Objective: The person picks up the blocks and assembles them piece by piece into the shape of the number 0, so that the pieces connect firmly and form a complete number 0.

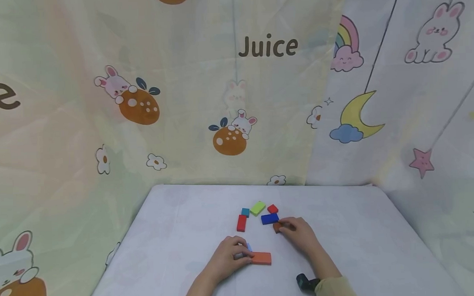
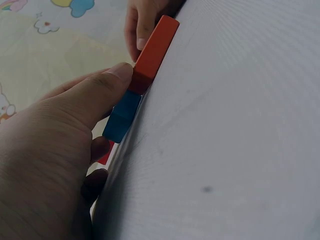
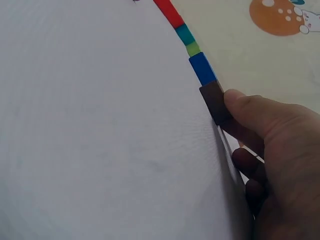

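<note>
At the bottom edge, nearest to the head camera, there is a pale yellow sleeve (image 1: 336, 289) on the person's right arm, and just beside it a dark device (image 1: 306, 283) at the wrist. The right hand (image 1: 300, 233) is closed on a brown block (image 1: 277, 227), which it pinches between the thumb and the fingers. This block stands at the near side of a dark blue block (image 1: 269, 218), by its right end.

The left hand (image 1: 230, 256) is nearer to the person. Its thumb and fingers are bent and grip the left end of an orange block (image 1: 261, 258), which lies lengthwise from left to right on the white table (image 1: 166, 250). A light blue block (image 1: 249, 247) is partly hidden behind these fingers, close to the orange one.

Farther away, other pieces make a loose curve: a long red block (image 1: 241, 223), a teal block (image 1: 245, 212) next to its far end, a yellow-green block (image 1: 258, 208) lying obliquely, and a small red block (image 1: 272, 208) near the dark blue one.
</note>
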{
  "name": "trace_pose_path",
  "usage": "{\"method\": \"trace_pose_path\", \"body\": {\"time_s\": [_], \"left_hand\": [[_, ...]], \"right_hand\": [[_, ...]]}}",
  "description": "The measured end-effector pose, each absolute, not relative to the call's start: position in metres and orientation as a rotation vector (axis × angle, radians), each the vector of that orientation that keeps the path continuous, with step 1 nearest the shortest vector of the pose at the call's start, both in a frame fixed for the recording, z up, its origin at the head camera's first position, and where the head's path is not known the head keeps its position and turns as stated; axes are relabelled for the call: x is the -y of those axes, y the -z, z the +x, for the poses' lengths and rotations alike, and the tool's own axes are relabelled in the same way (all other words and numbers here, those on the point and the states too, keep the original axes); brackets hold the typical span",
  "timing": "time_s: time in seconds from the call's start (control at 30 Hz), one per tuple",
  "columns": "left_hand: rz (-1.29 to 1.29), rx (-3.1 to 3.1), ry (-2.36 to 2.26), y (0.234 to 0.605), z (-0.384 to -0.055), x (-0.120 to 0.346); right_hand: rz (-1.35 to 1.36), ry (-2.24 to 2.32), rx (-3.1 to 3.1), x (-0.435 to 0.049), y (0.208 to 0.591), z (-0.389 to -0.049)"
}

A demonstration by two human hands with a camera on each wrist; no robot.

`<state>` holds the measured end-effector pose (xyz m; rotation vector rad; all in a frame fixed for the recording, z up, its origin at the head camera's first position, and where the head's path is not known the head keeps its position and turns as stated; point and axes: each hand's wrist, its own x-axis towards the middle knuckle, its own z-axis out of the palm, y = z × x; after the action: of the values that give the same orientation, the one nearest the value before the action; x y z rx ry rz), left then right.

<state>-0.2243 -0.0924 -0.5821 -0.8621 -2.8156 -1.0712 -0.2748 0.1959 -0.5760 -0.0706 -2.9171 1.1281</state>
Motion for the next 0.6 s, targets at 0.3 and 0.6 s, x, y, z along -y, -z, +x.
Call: {"method": "trace_pose_path", "body": {"time_s": [0.3,0.6], "left_hand": [[-0.856,2.855,1.040,0.578,-0.223,0.091],[-0.857,2.857,1.040,0.580,-0.224,0.091]], "right_hand": [[-0.065,-1.095,2.897,-0.195,0.579,-0.271],[-0.046,-1.043,2.910,-0.195,0.580,-0.259]]}}
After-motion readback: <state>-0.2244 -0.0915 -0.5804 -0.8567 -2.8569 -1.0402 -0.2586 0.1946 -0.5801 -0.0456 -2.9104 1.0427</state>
